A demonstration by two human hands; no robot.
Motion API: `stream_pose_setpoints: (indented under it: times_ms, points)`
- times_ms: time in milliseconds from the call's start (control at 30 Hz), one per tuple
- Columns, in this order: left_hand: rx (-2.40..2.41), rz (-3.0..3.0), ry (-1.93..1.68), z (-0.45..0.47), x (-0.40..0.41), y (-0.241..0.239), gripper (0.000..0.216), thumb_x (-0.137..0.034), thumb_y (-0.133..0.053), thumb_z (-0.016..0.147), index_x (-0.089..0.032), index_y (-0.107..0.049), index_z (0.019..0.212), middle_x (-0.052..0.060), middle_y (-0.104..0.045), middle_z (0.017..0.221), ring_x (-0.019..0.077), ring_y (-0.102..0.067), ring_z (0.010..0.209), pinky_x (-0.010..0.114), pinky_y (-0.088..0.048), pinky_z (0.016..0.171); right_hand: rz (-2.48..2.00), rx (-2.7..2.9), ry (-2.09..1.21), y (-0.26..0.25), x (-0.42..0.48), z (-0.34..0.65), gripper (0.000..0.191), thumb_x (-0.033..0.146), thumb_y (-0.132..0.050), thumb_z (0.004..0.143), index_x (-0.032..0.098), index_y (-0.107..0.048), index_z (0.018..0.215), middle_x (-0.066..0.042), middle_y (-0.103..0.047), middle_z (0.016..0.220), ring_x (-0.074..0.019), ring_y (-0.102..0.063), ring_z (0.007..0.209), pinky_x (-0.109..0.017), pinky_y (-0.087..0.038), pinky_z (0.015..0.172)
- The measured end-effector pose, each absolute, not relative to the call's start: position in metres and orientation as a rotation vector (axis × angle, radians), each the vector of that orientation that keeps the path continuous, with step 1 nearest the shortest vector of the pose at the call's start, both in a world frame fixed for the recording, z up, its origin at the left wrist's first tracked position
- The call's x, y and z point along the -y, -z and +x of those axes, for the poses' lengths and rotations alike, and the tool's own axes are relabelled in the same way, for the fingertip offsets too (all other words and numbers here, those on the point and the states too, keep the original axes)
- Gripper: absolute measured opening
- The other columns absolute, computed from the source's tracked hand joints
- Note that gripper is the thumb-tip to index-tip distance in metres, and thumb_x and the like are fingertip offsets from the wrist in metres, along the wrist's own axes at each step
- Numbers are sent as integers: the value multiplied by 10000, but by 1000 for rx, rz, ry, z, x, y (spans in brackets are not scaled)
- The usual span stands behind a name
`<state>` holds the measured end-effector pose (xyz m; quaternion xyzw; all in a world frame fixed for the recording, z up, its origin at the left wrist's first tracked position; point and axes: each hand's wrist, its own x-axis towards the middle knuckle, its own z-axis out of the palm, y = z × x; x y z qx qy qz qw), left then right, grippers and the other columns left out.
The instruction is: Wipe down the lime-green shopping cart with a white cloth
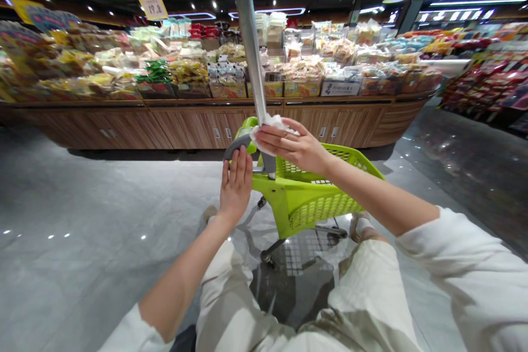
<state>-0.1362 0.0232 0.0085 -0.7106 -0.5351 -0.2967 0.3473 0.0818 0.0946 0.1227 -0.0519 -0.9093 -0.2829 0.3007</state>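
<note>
A lime-green shopping cart stands between my legs, turned sideways. From its handle end rises a tall grey metal pole. My right hand presses a crumpled white tissue around the lower part of the pole, fingers pointing left. My left hand lies with outstretched fingers against the grey handle of the cart. Part of the handle and the pole's base are hidden by the hands and tissue.
Ahead runs a long wooden display counter heaped with packaged snacks. A yellow price sign stands above it at left. More shelves of packets are at the right. Shiny grey floor tiles spread around the cart wheels.
</note>
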Motion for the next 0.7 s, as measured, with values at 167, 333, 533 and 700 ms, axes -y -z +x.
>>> stream_pose_setpoints:
  times_ms: [167, 333, 533, 700]
  points:
    - [1387, -1828, 749, -136, -22, -10, 738, -50, -380, 947, -94, 19, 1566, 215, -164, 1606, 278, -100, 1504, 521, -214, 1229, -11, 2597, 627, -90, -88, 92, 510, 156, -415, 1019, 300, -361, 1505, 37, -523, 1474, -109, -490, 1354, -353, -272, 1245]
    - [1396, -1819, 730, -137, -23, -10, 735, -47, -373, 946, -96, 21, 1566, 218, -156, 1607, 283, -117, 1502, 527, -219, 1226, -129, 2523, 570, -130, -91, 83, 569, 105, -377, 1022, 368, -297, 1520, 73, -442, 1528, -124, -383, 1426, -414, -208, 1267]
    - [1393, -1833, 716, -137, -22, -10, 743, -43, -364, 943, -94, 41, 1563, 227, -153, 1607, 289, -129, 1500, 536, -222, 1223, -176, 2591, 425, -108, -88, 91, 523, 139, -362, 1033, 376, -341, 1499, 83, -441, 1529, -111, -374, 1429, -395, -195, 1270]
    - [1388, -1822, 721, -136, -23, -13, 760, -34, -368, 935, -100, 60, 1560, 216, -144, 1612, 277, -75, 1504, 525, -215, 1227, -287, 2661, 184, -36, -80, 125, 526, 113, -368, 996, 341, -421, 1468, 45, -506, 1487, -127, -425, 1405, -409, -198, 1258]
